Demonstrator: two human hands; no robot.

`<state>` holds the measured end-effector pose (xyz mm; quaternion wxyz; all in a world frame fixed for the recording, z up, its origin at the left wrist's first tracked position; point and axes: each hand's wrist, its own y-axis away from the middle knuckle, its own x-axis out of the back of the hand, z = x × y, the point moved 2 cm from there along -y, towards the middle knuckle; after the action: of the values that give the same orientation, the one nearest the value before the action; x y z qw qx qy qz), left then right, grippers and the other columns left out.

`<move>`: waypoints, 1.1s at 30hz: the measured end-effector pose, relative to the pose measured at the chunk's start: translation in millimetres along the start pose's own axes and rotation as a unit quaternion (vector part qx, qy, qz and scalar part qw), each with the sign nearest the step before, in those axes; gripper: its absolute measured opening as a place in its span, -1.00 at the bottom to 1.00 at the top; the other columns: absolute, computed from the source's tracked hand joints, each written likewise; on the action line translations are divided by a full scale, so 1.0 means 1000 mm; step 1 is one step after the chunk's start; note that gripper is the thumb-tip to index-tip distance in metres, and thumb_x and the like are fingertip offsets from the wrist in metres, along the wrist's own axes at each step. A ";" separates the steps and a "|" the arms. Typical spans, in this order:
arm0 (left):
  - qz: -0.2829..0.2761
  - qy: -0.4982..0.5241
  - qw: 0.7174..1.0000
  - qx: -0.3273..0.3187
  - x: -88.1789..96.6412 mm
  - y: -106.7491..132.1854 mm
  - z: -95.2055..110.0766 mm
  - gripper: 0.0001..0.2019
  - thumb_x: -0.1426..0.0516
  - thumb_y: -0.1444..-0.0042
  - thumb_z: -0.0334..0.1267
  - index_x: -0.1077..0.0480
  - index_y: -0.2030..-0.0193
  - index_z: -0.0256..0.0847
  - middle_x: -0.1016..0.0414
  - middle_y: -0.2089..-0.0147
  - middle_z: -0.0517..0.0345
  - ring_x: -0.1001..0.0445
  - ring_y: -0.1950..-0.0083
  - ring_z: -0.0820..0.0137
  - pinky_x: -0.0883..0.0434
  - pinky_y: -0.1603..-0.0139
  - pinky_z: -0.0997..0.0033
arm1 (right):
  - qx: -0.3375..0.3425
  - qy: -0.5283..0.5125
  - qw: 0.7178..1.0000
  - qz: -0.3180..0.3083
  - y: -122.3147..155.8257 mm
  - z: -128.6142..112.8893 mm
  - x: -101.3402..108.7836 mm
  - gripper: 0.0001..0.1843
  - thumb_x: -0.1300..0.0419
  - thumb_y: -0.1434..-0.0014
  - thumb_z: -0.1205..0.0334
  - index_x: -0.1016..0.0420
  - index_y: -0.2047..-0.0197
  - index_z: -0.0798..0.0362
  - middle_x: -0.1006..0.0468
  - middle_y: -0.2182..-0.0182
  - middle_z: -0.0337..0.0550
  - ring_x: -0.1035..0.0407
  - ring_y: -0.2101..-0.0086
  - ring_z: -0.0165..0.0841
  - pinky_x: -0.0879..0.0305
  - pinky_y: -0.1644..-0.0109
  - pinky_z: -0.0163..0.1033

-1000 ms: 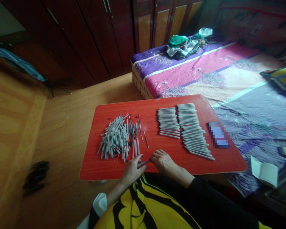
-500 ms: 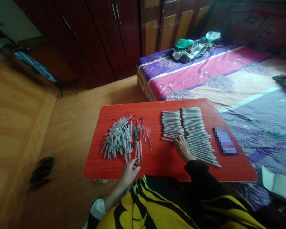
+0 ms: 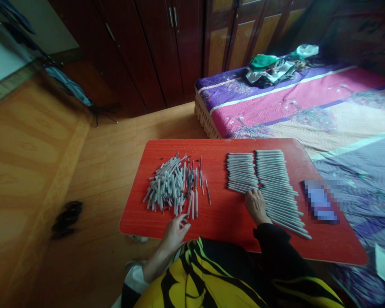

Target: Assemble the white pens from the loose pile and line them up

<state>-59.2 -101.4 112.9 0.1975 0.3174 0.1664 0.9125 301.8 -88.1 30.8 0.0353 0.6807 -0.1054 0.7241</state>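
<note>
A loose heap of white-grey plastic pen tubes lies on the red tabletop, with a cluster of thin dark-tipped refills just right of it. Farther right, the tubes lie side by side in two neat rows. My right hand rests flat on the table, its fingertips at the near ends of the rows. My left hand sits at the table's front edge, fingers spread just below the heap, holding nothing visible.
A pixelated flat object lies on the table's right end. Behind the table stand a low bed with a pink and purple quilt and dark wooden wardrobes. A dark shoe-like object lies on the wooden floor.
My right hand has moved right, from beside my left hand to the rows, and the dark tube between my hands is gone from there. The view has shifted slightly.
</note>
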 end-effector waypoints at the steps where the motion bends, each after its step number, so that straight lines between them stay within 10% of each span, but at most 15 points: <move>1: 0.002 0.004 1.000 0.002 0.002 0.000 -0.001 -0.61 -0.06 -0.03 -0.23 -0.36 -0.01 -0.27 -0.51 0.22 0.05 -0.45 0.32 0.41 -0.37 0.25 0.45 | -0.010 0.003 1.000 0.005 0.000 -0.003 0.002 -0.81 0.02 -0.13 0.41 -0.41 0.34 0.16 -0.36 0.34 0.06 -0.16 0.26 -0.18 -0.04 0.15 -0.15; 8: 0.016 0.035 0.999 0.017 0.016 0.003 -0.009 -0.61 -0.03 -0.05 -0.23 -0.34 -0.01 -0.31 -0.49 0.21 0.03 -0.47 0.33 0.42 -0.38 0.29 0.48 | 0.003 -0.084 0.996 -0.024 0.005 -0.065 0.011 -0.82 0.01 -0.17 0.34 -0.42 0.30 0.11 -0.38 0.32 -0.01 -0.20 0.23 -0.23 -0.08 0.19 -0.23; 16: 0.035 0.003 0.999 0.025 0.024 0.000 -0.026 -0.64 -0.03 -0.07 -0.25 -0.34 -0.01 -0.29 -0.51 0.24 0.06 -0.48 0.31 0.42 -0.37 0.26 0.48 | 0.300 -0.185 0.928 -0.120 0.034 -0.204 0.032 -0.71 -0.02 -0.18 0.34 -0.39 0.03 0.03 -0.41 0.30 -0.02 -0.22 0.27 -0.27 -0.10 0.31 -0.28; 27: 0.117 -0.119 0.985 0.048 0.015 -0.022 -0.066 -0.82 -0.05 -0.06 -0.40 -0.43 0.21 -0.23 -0.52 0.25 0.05 -0.46 0.22 0.37 -0.29 0.19 0.44 | 0.294 -0.118 0.937 -0.146 0.026 -0.196 0.036 -0.76 0.04 -0.20 0.39 -0.42 0.17 0.09 -0.39 0.28 0.03 -0.22 0.27 -0.25 -0.13 0.34 -0.28; 33: 0.152 -0.139 0.976 0.065 0.012 -0.033 -0.070 -0.88 -0.04 -0.13 -0.30 -0.37 0.23 -0.22 -0.50 0.24 0.02 -0.46 0.18 0.32 -0.26 0.23 0.44 | 0.313 -0.140 0.927 -0.153 0.021 -0.230 0.047 -0.75 0.08 -0.21 0.39 -0.42 0.23 0.10 -0.39 0.26 0.00 -0.24 0.23 -0.28 -0.17 0.29 -0.31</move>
<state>-105.0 -79.9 53.3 0.0568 0.4746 0.1460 0.8661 69.5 -66.5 63.3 -0.0844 0.7596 0.2281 0.6033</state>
